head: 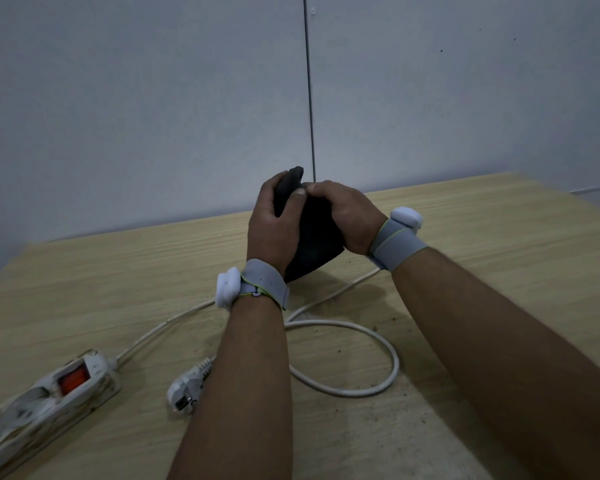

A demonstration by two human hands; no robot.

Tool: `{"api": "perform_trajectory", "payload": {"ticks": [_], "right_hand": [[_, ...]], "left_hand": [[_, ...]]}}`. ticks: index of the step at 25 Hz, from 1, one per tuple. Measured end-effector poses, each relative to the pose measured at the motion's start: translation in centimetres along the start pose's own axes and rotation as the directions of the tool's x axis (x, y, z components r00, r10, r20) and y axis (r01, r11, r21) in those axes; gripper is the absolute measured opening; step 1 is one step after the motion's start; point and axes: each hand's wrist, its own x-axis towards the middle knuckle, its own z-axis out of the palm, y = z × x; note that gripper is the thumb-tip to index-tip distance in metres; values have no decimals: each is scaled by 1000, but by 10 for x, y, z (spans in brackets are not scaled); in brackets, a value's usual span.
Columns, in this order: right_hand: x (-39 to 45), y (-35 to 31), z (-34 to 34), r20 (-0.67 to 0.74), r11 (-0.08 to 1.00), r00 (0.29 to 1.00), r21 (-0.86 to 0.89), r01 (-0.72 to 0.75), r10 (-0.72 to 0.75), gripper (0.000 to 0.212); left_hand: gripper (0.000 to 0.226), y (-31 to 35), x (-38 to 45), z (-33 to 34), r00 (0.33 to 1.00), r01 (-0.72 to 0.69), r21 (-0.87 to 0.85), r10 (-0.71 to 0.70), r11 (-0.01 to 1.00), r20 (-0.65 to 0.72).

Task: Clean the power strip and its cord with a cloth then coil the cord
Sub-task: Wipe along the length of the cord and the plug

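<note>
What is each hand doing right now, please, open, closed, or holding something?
Left hand: grips the dark cloth, fingers curled round it.
Right hand: also grips the cloth, fingers curled over its top edge.

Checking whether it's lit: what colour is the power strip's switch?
Orange-red, on the white, smudged power strip; the switch shows in the head view.

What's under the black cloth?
Under the raised cloth, the white cord crosses the wooden table. Both hands cover the cloth's middle.
</note>
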Motion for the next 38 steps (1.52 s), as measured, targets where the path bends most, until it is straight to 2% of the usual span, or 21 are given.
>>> {"api": "perform_trajectory", "payload": {"ticks": [2,4,6,7,8,9,10,11,12,15,19,22,30,31,33,36,38], "right_hand": [[2,1,-3,32,999,999,46,-25,24,28],[4,-2,-14,103,995,993,-80,58,-50,25],[4,-5,-30,86,946,993,-308,102,-79,26],[6,-1,-42,32,863,994,-493,109,-108,24],[6,6,-54,-18,710,991,-699,84,-135,21],[5,16,-65,-44,508,990,-861,29,-132,21],[2,27,-74,-55,340,995,-940,-22,-88,26],[-1,38,-81,-63,248,998,-967,-54,-26,31],[-3,48,-85,-75,214,997,-974,-79,26,36],[-1,65,-89,-117,203,993,-973,-112,-12,38],[2,67,-88,-132,158,990,-980,-122,-53,25],[-1,64,-86,-120,80,990,-990,-113,-79,21],[-3,46,-84,-131,-69,990,-990,-127,59,29],[-4,47,-82,-127,-47,988,-991,-124,82,32],[-6,44,-85,-106,115,990,-987,-116,90,33],[-9,33,-93,-124,509,992,-852,-122,30,19],[-12,30,-91,-161,767,987,-632,-113,13,11]], "left_hand": [[33,1,1,-3,999,32,47,-32,998,-1],[27,2,2,-6,999,50,141,-53,989,13],[22,3,2,-10,996,69,249,-79,966,31],[22,3,3,-11,995,75,301,-91,951,40],[23,4,3,-12,994,79,336,-101,938,50],[26,5,3,-14,992,76,358,-106,931,62],[31,5,3,-14,992,68,383,-105,921,77],[37,5,3,-15,991,53,415,-99,908,92],[41,4,4,-14,990,35,451,-93,892,109],[35,-1,3,-12,982,23,501,-113,865,149],[30,-9,-1,-5,975,43,526,-150,850,164],[30,-12,-3,1,977,40,537,-145,842,155],[28,-7,-3,7,988,-20,544,-67,839,139],[29,-6,-5,8,986,-20,549,-75,835,150],[30,-5,-7,12,978,-27,562,-95,826,187],[28,-3,-11,22,969,-59,565,-89,823,230],[28,-1,-13,29,969,-91,571,-59,816,238]]}}
